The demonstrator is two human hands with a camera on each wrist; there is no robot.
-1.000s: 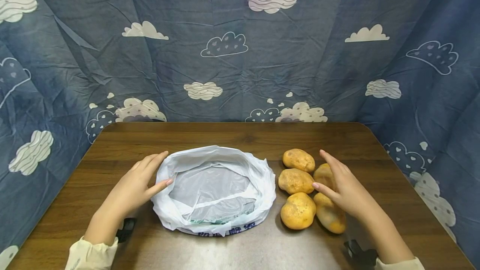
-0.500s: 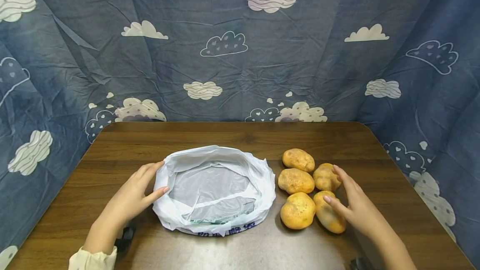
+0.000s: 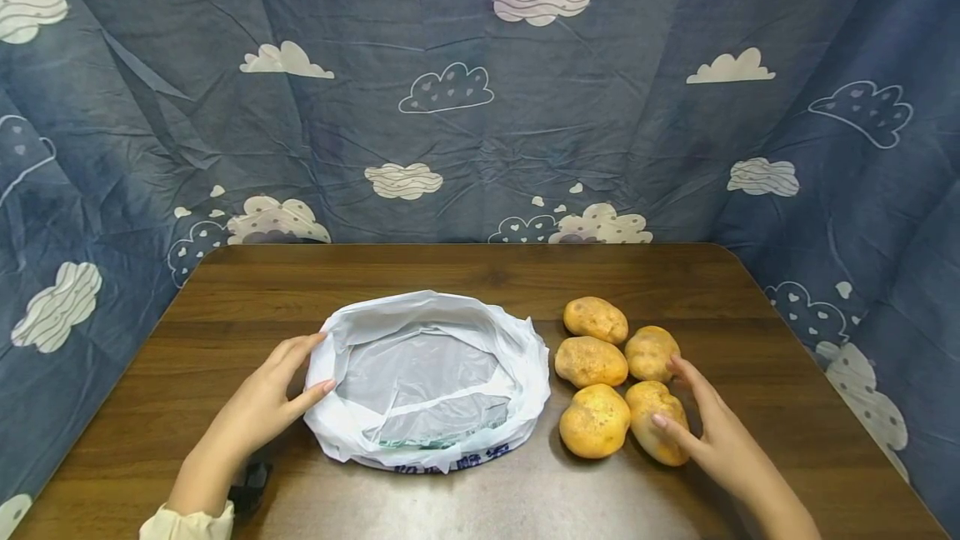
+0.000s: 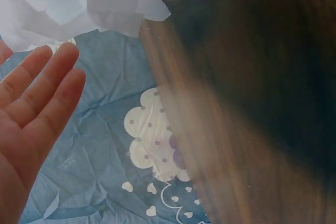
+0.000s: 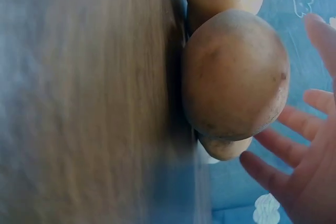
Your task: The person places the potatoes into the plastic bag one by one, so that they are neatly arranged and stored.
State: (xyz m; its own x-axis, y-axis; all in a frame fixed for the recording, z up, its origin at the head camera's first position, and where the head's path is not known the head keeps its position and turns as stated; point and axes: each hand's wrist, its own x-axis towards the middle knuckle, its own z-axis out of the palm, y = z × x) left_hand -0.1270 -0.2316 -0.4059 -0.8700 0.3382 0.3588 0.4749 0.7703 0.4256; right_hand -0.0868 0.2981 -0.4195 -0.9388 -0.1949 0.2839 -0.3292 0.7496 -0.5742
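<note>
A white plastic bag [image 3: 427, 382] lies spread wide at its mouth on the table, with a clear plastic inside and blue print low at the front. Beside its left rim is my left hand [image 3: 258, 398], fingers extended, fingertips right at the edge. In the left wrist view the same fingers [image 4: 44, 87] are straight below the bag's white edge [image 4: 110, 3]. To the right of the bag several potatoes sit grouped. Around the nearest right potato [image 3: 657, 423] my right hand [image 3: 723, 440] is spread, thumb in front and fingers behind. The right wrist view shows that potato [image 5: 236, 77] beside relaxed fingers.
The brown wooden table [image 3: 480, 269] ends at a dark blue cloth backdrop [image 3: 450, 23] printed with clouds. Other potatoes stand close to the right hand: one behind [image 3: 651, 352], one at front left [image 3: 595, 422], and two farther left [image 3: 591, 362].
My right hand has moved down and toward the near edge, from above the potatoes to beside the nearest right one. The left hand has shifted slightly down along the bag's rim.
</note>
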